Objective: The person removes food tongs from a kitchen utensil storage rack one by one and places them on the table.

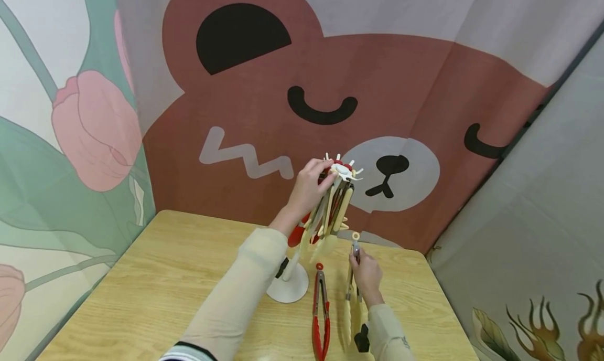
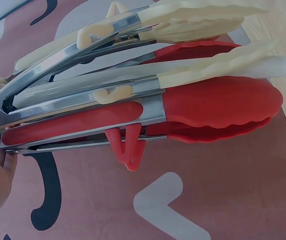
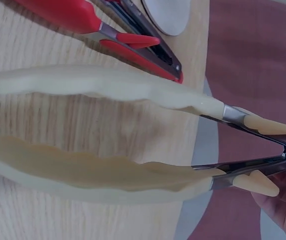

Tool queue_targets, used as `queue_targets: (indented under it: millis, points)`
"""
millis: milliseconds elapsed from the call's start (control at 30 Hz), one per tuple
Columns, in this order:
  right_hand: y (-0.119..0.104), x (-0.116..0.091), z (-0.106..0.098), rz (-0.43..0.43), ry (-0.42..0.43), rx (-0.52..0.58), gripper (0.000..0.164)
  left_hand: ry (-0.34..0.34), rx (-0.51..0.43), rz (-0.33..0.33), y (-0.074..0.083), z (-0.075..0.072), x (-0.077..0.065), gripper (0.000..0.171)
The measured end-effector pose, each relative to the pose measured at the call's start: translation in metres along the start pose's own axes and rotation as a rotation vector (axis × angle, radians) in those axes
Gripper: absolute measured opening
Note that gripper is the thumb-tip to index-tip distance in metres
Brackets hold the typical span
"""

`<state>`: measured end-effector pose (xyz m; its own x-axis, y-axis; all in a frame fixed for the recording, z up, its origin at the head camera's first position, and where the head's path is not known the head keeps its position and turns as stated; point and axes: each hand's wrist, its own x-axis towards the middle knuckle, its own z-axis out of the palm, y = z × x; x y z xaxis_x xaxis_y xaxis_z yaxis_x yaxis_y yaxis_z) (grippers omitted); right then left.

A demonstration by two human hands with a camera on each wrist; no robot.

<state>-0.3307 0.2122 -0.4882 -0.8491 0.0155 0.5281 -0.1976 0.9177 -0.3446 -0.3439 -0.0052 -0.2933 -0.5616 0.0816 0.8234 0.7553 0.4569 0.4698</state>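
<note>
Up at the hooked top of a white stand rack [image 1: 343,170], my left hand [image 1: 310,185] grips its near side, beside the ring end of hanging red tongs [image 2: 213,105]. Its exact hold is partly hidden. Several cream-tipped tongs [image 2: 198,75] with metal arms hang around the same rack. Lower and to the right, my right hand [image 1: 368,273] holds other cream tongs [image 3: 108,87] by the hinge end. Their scalloped arms are spread apart and point down toward the table. On the table, between the rack's base and the right hand, lie red tongs [image 1: 321,314].
The rack's round white base [image 1: 289,285] stands on a wooden table [image 1: 189,282]. Behind the table hangs a cloth with a bear print [image 1: 236,114], and a flower-print curtain [image 1: 94,135] borders the left. A grey cloth [image 1: 528,203] hangs along the right.
</note>
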Motion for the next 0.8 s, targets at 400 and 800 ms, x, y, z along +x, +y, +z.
queue_targets:
  millis: [400, 800]
  points:
    - [0.004, -0.006, 0.011, 0.049, -0.121, -0.026, 0.022, -0.007, 0.021, -0.018, 0.003, -0.001, 0.0, 0.031]
    - [0.006, -0.012, 0.02, 0.047, -0.247, -0.073, 0.028, -0.012, 0.019, -0.021, 0.003, -0.001, 0.0, 0.031]
